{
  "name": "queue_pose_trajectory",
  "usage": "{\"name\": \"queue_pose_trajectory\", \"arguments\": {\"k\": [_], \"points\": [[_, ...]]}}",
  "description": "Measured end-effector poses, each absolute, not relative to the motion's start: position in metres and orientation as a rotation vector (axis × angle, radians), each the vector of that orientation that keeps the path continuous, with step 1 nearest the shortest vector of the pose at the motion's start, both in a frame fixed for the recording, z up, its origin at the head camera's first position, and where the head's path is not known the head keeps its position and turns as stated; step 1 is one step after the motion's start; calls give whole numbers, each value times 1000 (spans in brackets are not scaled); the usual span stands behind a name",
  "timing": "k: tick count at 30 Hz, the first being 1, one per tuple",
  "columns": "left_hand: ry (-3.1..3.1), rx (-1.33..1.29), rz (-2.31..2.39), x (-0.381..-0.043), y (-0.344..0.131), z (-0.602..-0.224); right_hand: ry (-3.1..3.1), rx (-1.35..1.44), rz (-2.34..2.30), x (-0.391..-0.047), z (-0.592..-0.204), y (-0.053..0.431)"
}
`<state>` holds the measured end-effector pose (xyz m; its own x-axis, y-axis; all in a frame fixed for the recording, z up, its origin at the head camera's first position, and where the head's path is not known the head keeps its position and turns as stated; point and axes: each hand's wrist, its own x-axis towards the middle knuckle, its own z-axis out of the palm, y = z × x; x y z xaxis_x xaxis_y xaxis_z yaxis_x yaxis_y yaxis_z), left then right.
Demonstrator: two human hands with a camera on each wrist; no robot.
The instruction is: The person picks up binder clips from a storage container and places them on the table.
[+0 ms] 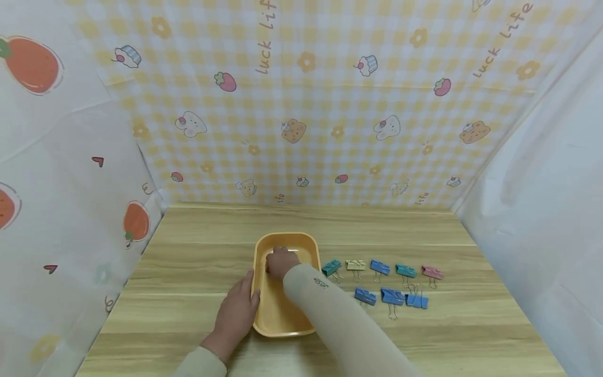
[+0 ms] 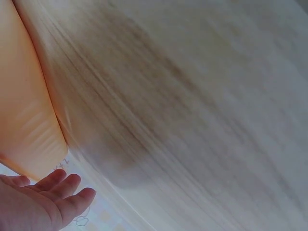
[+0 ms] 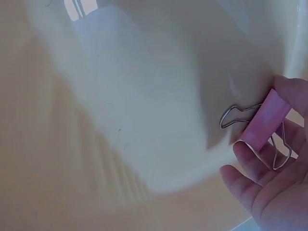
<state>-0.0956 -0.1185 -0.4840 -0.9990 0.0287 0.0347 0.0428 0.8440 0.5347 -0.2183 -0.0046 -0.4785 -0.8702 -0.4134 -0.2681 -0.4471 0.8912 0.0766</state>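
Note:
Inside a yellow-orange plastic tray point(image 1: 282, 329), my right hand point(image 1: 281, 263) reaches down toward the far end. The right wrist view shows it pinching a pink binder clip point(image 3: 265, 119) between thumb and fingers, with the clip's two wire handles spread apart. In the head view the hand hides that clip. My left hand point(image 1: 237, 308) rests against the tray's left side, fingers extended along the outer wall and thumb at the rim. Its fingers point(image 2: 65, 185) look straight and loose beside the tray wall point(image 2: 29, 91) in the left wrist view.
Right of the tray, binder clips lie in two rows on the wood-grain table point(image 1: 188, 251). The back row has teal point(image 1: 332, 267), yellow point(image 1: 355, 265), blue point(image 1: 379, 267) and pink point(image 1: 432, 272) clips. Blue clips point(image 1: 392, 296) form the front row. Patterned cloth point(image 1: 306, 104) stands behind.

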Motion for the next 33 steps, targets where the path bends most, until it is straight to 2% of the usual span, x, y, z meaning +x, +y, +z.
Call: {"name": "queue_pose_trajectory", "arguments": {"k": [18,33], "points": [[-2979,-56,-891,-96,-119,-486,2717,-668,156,-214,-469,4],[-2971,-74,-951,-98,-120,-488,2724,-811,122,-201,-438,6]]}}
